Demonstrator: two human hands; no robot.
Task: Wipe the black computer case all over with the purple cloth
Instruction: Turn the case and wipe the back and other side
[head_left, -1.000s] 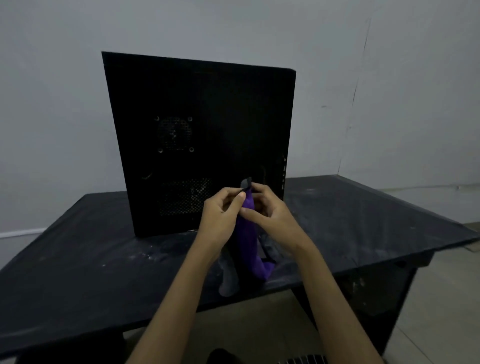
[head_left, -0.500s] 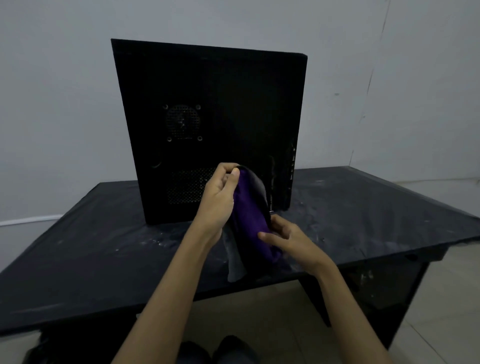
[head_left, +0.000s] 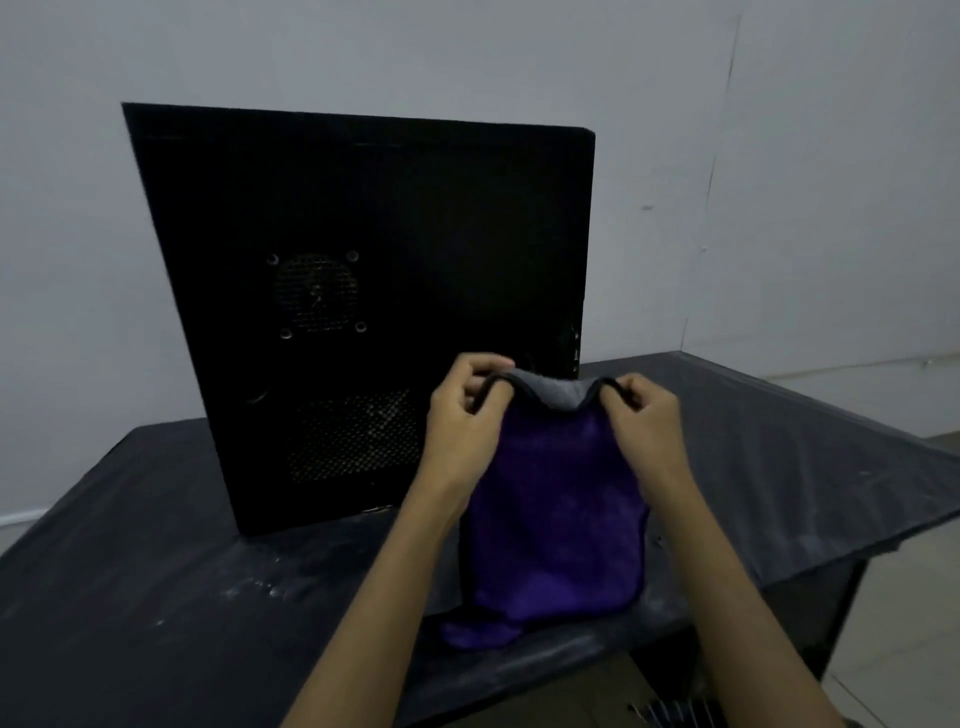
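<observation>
Here, the black computer case (head_left: 363, 249) stands upright toward the back of a table (head_left: 831, 608) draped in a dark sheet (head_left: 156, 571), its mesh vents facing the camera. Pale dusty smears mark the sheet in front of it.

The purple cloth (head_left: 556, 509) hangs before the case's lower right corner. The left hand (head_left: 462, 415) pinches one top corner and the right hand (head_left: 644, 421) the other, fingers curled on the black hem, with a grey reverse showing between them. Its lower end seems to reach the sheet, though the light is too dim to be sure.

Behind is a plain pale wall (head_left: 467, 52) with a vertical seam, and pale floor (head_left: 914, 649) shows at right.
</observation>
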